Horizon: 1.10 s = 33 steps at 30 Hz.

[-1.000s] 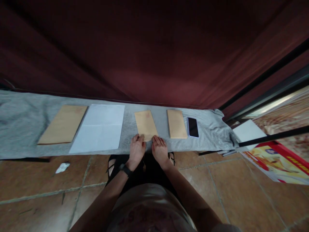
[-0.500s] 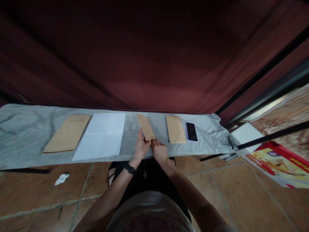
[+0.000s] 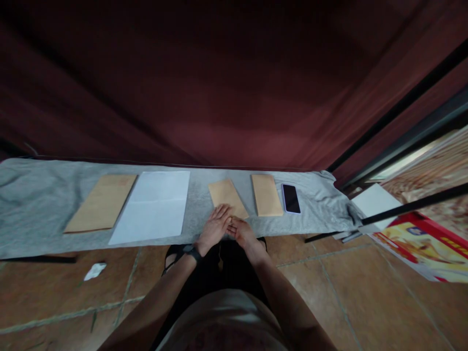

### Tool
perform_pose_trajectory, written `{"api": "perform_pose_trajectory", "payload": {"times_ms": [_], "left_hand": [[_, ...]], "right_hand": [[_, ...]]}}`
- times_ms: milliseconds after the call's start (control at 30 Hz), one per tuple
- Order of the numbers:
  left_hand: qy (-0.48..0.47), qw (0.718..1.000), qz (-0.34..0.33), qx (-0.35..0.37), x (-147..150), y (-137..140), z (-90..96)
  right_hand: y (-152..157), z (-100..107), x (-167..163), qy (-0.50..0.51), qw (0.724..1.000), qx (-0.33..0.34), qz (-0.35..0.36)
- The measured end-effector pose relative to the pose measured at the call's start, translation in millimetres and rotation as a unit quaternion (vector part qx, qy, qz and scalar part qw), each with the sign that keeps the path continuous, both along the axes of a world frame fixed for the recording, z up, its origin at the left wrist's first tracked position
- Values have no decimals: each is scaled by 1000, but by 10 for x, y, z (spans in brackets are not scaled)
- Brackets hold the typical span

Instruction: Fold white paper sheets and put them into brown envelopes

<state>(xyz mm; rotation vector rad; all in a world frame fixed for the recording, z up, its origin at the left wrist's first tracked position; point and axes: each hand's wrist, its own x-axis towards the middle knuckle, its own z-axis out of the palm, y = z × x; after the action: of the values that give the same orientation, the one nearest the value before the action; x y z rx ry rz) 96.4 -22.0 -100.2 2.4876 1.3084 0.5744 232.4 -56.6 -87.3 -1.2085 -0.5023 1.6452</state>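
A small brown paper envelope [image 3: 227,193] lies slanted on the grey cloth in front of me. My left hand [image 3: 218,224] rests flat on its near part, fingers stretched out and covering the near left portion. Against it, at the near edge of the envelope, my right hand [image 3: 243,233] has its fingers curled in. The near edge is mostly hidden by both hands. To the right lies another brown paper envelope [image 3: 267,195], untouched.
A purple-edged phone [image 3: 291,198] lies at the right. White paper [image 3: 153,204] and a larger brown envelope [image 3: 104,202] are at the left. The narrow bench's grey cloth [image 3: 36,204] runs beneath everything. A red-yellow box [image 3: 424,246] stands at right; a crumpled tissue [image 3: 95,271] lies on the floor.
The envelope has gone from tilted up and narrow to lying flat. My left hand has moved from gripping its side to pressing flat on top; my right hand has shifted slightly nearer me.
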Motion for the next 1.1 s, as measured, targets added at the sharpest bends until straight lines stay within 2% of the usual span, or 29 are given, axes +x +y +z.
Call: {"api": "perform_pose_trajectory", "payload": {"times_ms": [67,133,200,300,333,367,400,467,500,533,567,667,767,867,967,1100], "left_hand": [[38,999,-5,-17,-18,-11,-87],[58,998,-4,-18,-23,-20,-93],[64,998,0,-5,-12,-42,-66],[63,998,11,22,25,-103,-43],[61,998,17,29,38,-122,-45],[59,997,22,35,49,-133,-50],[56,997,22,37,57,-131,-54],[46,998,18,34,61,-66,-49],[40,999,15,33,58,3,-37],[34,999,12,34,55,99,-19],[30,999,10,36,54,221,2],[34,998,-19,50,74,693,55],[49,997,-33,40,126,1185,38],[84,995,-48,5,171,1524,-42],[102,992,-68,-3,185,1646,-126],[94,991,-99,7,175,1579,-184]], "right_hand": [[-4,-17,27,7,1000,-5,19],[-34,-41,99,-10,999,-3,40],[-99,-71,215,-100,993,22,62],[-233,-100,415,-301,949,80,55],[-273,-105,473,-367,922,116,42],[-308,-110,522,-444,879,168,38],[-335,-117,560,-513,828,223,46],[-366,-146,605,-628,705,318,90],[-372,-168,615,-658,661,342,115],[-375,-194,621,-678,630,355,134],[-375,-221,623,-691,610,360,144],[-369,-285,624,-706,592,359,149],[-364,-299,624,-704,595,359,150],[-360,-286,618,-701,599,356,151],[-354,-283,612,-698,607,349,152],[-343,-295,612,-690,617,348,150]]}}
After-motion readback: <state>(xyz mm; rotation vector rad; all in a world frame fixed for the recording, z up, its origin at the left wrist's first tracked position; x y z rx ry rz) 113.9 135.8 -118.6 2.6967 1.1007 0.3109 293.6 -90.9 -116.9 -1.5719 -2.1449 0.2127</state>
